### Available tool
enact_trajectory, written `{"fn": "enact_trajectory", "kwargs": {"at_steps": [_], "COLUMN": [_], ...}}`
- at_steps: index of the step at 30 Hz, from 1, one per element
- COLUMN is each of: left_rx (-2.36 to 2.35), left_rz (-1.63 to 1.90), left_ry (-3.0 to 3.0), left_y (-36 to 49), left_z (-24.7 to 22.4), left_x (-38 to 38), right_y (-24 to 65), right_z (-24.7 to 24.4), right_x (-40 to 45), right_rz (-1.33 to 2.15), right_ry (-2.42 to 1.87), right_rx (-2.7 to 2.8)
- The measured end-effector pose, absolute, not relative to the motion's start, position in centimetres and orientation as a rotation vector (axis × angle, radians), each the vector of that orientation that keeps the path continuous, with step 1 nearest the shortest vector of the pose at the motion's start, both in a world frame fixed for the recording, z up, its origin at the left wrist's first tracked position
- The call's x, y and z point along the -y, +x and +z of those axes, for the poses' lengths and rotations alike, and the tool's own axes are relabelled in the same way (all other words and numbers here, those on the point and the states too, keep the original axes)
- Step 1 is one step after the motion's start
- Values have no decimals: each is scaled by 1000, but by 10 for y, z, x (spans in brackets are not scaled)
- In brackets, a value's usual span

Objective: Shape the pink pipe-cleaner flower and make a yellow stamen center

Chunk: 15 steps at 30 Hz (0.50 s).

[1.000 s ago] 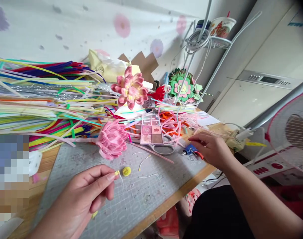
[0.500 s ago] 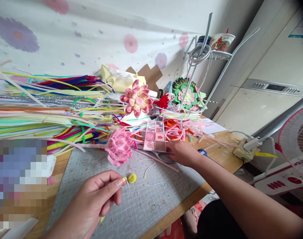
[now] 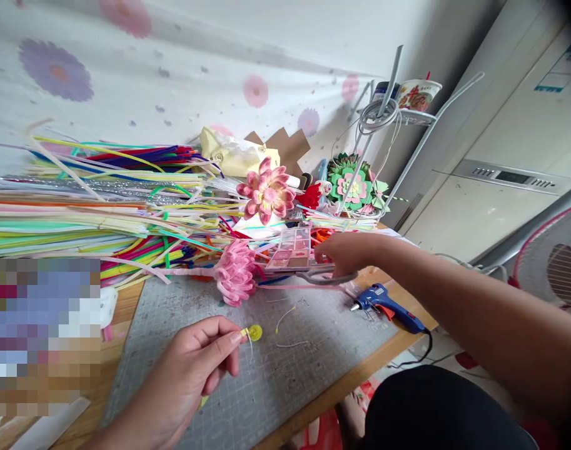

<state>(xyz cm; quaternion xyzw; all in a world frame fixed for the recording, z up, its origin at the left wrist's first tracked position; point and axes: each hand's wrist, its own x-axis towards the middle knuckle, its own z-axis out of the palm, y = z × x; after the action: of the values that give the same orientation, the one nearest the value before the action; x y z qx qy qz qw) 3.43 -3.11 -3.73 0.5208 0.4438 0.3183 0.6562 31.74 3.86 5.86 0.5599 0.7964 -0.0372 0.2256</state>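
Observation:
My left hand (image 3: 210, 353) is closed in a pinch above the cutting mat (image 3: 172, 387). Between thumb and forefinger it holds a small yellow coil (image 3: 255, 332) by a short yellow stub, with a thin white thread hanging down. My right hand (image 3: 344, 253) reaches over the clutter with curled fingers, at the right edge of an eyeshadow palette (image 3: 289, 247). Grey scissors handles (image 3: 313, 277) lie just under this hand. What its fingertips grip is hidden. A pink pipe-cleaner lotus (image 3: 236, 272) lies left of the palette.
Bundles of pipe cleaners (image 3: 79, 225) cover the left back. A second pink flower (image 3: 267, 190) stands behind the palette. A blue glue gun (image 3: 388, 306) rests at the mat's right side, its cord hanging over the table edge. A fan (image 3: 560, 262) is at right. Thread scraps (image 3: 292, 344) lie on the mat.
My right hand has moved up and away from me; the scissors handles have shifted with it, and the palette now looks tilted. The glue gun has come into fuller view. My left hand keeps its pinch.

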Motion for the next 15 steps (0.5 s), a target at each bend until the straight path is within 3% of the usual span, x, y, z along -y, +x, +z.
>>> {"fn": "enact_trajectory", "kwargs": {"at_steps": [7, 15], "left_rx": [-989, -972], "left_rz": [756, 772], "left_ry": [1212, 1248], "left_y": [32, 34], "left_z": [-42, -38], "left_x": [31, 32], "right_y": [335, 422], "right_z": [98, 128], "right_x": [-23, 17], "right_rz": [73, 146], "right_ry": [1658, 2055], "right_rx": [-2021, -1937]}}
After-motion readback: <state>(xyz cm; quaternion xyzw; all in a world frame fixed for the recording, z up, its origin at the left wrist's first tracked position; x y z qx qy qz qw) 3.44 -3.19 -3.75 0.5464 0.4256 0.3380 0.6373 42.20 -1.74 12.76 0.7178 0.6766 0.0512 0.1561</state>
